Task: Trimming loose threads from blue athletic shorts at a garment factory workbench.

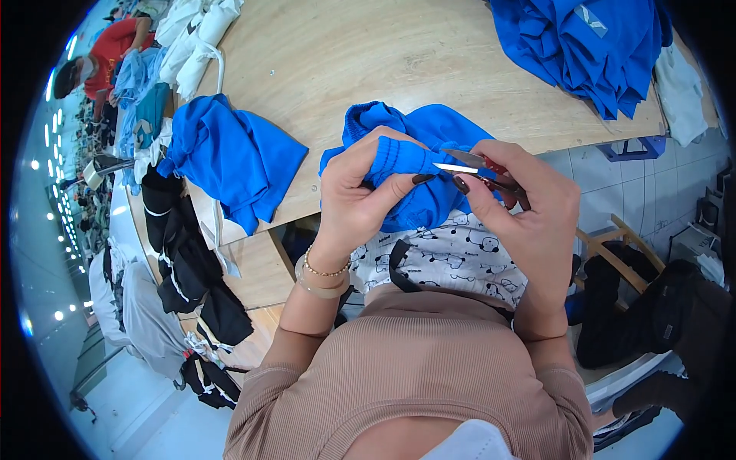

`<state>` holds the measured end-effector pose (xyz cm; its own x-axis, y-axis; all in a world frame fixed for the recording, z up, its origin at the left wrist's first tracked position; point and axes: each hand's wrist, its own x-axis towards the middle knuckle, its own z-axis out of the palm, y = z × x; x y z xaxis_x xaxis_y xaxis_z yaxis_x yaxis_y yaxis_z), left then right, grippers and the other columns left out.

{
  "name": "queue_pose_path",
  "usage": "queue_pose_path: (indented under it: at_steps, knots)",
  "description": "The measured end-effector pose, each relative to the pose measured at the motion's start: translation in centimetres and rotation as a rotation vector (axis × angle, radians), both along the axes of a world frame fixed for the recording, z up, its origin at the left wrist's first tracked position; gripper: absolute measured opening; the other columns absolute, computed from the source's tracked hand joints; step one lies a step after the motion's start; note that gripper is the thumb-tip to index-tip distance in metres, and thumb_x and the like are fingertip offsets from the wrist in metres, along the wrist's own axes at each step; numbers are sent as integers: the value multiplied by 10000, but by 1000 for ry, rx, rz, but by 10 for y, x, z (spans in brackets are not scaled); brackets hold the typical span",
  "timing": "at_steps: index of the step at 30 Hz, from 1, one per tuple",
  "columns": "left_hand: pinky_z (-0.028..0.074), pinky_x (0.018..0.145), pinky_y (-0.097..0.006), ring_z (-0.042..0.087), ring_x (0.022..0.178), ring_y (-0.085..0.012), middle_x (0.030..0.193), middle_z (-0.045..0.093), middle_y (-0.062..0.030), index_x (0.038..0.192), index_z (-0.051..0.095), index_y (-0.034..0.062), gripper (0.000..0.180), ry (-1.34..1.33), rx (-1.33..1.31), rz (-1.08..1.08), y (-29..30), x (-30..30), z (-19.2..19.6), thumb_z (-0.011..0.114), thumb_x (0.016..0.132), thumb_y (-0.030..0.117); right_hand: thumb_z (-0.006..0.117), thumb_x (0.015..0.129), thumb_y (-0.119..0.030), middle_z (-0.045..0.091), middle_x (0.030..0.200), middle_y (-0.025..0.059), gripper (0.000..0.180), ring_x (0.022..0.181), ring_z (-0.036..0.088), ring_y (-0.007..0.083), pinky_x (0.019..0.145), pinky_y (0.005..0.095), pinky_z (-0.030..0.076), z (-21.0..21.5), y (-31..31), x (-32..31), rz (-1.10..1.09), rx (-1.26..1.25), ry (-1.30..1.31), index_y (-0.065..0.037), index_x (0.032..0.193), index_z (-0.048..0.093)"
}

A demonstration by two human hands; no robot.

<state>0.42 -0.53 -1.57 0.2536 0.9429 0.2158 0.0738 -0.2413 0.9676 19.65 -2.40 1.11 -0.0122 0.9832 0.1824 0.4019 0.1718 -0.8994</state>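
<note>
My left hand [364, 188] grips the gathered edge of a blue garment [437, 203], thumb on top and fingers behind the cloth. The garment bunches over the table's near edge and hangs onto my lap. In my right hand [529, 188] is a small pair of scissors with red handles [506, 180]. Their blades [460, 162] point left and lie right at the cloth edge, just beside my left thumb. The blades look slightly parted. Part of the handles is hidden by my fingers.
Another blue garment [230, 161] lies on the wooden table [322, 54] to the left. A blue pile [583, 46] sits at the far right, with white cloth [678, 92] beside it. Black bundles [192, 261] hang at the left. A person in red [115, 54] is at the far left.
</note>
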Motion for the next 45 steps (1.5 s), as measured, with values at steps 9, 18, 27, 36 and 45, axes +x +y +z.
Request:
queue_pose_path:
  at_steps: [9, 18, 27, 36, 45]
  knots:
    - [443, 652, -231, 566, 742, -125, 882, 629, -65, 867, 656, -4, 90, 23, 43, 0, -1, 0, 0, 676, 785, 28, 755, 711, -116, 644, 743, 77, 235, 587, 598, 153, 493, 242, 448, 1, -1, -1, -2, 38, -33, -40, 907, 648]
    - [444, 661, -221, 557, 756, -101, 883, 623, -49, 903, 641, -29, 137, -92, 0, 27, -5, 3, -2, 687, 803, 52, 712, 762, -90, 560, 673, -19, 192, 535, 421, 28, 466, 176, 315, -11, -2, -8, 47, -130, 295, -62, 936, 636]
    - [446, 687, -227, 566, 766, -115, 893, 629, -55, 893, 647, -26, 127, -110, 11, 46, -5, 2, 0, 687, 803, 54, 720, 759, -84, 568, 696, -15, 209, 549, 425, 27, 472, 173, 319, -10, -3, -9, 34, -100, 349, -40, 942, 630]
    - [447, 675, -239, 572, 769, -137, 899, 634, -74, 867, 657, -16, 90, -24, 74, 34, -6, 1, 1, 679, 794, 33, 730, 744, -101, 586, 691, 14, 200, 528, 476, 79, 464, 212, 378, -3, -3, -7, 16, 17, 95, -54, 915, 636]
    - [436, 662, -219, 557, 750, -113, 864, 612, -51, 922, 650, -27, 131, -124, -33, 14, -11, 12, 1, 670, 796, -1, 613, 841, -62, 558, 819, -1, 165, 690, 466, 18, 596, 148, 336, -10, 2, -7, 99, -314, 961, 10, 973, 547]
